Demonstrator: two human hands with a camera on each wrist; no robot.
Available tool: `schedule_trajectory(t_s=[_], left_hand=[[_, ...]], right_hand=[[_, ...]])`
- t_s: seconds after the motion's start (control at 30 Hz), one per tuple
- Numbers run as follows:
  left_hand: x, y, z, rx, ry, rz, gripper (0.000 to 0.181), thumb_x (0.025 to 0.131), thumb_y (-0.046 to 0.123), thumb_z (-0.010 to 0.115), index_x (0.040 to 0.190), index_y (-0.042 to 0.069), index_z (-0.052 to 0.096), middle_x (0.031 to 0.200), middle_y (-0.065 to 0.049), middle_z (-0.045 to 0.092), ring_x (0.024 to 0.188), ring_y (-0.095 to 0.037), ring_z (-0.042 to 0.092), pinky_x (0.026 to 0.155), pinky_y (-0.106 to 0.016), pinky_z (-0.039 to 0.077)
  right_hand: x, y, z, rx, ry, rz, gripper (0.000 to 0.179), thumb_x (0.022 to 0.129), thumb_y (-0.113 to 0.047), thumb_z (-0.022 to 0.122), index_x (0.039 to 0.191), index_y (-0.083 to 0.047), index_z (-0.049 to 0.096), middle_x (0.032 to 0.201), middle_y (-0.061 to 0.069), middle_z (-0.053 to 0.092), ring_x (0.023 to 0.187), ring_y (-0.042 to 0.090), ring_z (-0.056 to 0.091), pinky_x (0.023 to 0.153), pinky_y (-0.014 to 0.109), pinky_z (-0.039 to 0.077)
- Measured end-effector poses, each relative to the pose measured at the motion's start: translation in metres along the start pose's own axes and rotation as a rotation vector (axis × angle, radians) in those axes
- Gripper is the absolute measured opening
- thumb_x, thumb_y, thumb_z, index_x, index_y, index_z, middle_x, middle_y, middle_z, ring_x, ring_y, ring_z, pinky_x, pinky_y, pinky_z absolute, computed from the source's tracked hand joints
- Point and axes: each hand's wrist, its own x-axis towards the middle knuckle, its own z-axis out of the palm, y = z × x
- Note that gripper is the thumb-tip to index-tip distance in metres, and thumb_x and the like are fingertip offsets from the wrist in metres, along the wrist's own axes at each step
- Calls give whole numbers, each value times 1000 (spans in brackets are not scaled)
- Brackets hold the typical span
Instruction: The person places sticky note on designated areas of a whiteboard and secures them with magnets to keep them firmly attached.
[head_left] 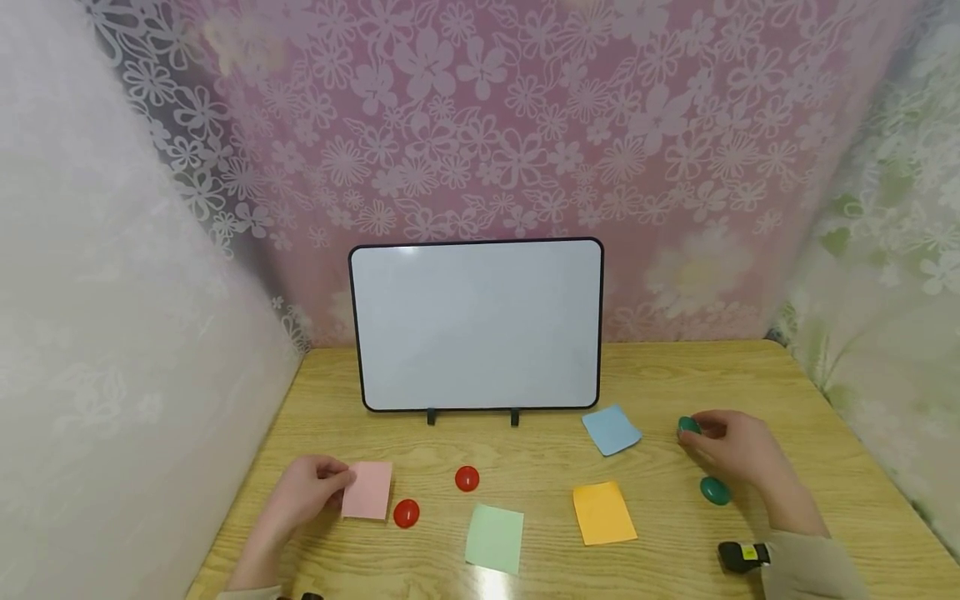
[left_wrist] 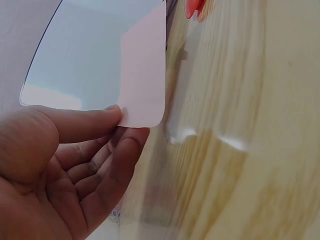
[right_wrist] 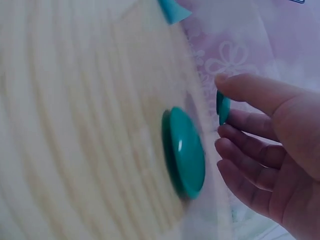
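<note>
My left hand (head_left: 306,493) pinches a pink sticky note (head_left: 368,490) by its left edge, thumb over the paper; the left wrist view shows the pink note (left_wrist: 145,70) raised off the table. On the right, my right hand (head_left: 738,444) holds a round green magnet (head_left: 687,427) between thumb and finger. That green magnet (right_wrist: 224,107) appears in the right wrist view partly covered by the thumb. A second green magnet (head_left: 715,491) lies on the table just below the right hand. Two red magnets, one nearer (head_left: 407,513) and one farther (head_left: 467,478), lie right of the pink note.
A whiteboard (head_left: 480,325) stands on small black feet at the table's back. Blue (head_left: 612,430), orange (head_left: 604,513) and green (head_left: 495,538) sticky notes lie on the wooden table (head_left: 540,458). Floral curtains (head_left: 465,125) hang behind and at both sides.
</note>
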Motion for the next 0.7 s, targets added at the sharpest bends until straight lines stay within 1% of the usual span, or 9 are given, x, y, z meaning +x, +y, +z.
schedule_trajectory(t_s=[0.17,0.3,0.43,0.57,0.7], left_hand=[[3,4,0,-40,33,3,19,100,15,77,104,-3,79,88,-5,76,75,-18,70,67,-32,59],[5,8,-1,-65,55,1,23,101,17,77,109,-5,78,91,-6,77,78,-19,72,70,-33,60],[7,10,1,-103,70,-8,28,102,20,76,113,-6,77,90,-5,76,79,-21,73,71,-34,61],[8,12,2,-133,86,-9,30,102,21,76,116,-5,77,88,-6,76,79,-21,73,72,-35,62],[11,17,5,-164,106,-9,30,102,21,76,116,-5,76,89,-7,75,80,-21,73,72,-35,63]], right_hand=[[1,-7,1,37,27,-22,65,102,-50,73,139,3,66,121,21,73,108,39,69,84,57,58],[2,-15,3,46,69,-62,60,101,-47,75,137,0,69,121,20,74,106,38,70,84,56,59],[4,-23,4,53,100,-91,55,101,-45,76,134,-2,72,122,20,75,105,38,72,83,54,59],[4,-28,6,91,98,-112,52,101,-42,76,136,-3,71,123,19,74,106,37,72,81,49,61],[6,-36,10,116,98,-115,54,101,-44,76,136,-4,71,123,19,74,105,36,72,79,45,61]])
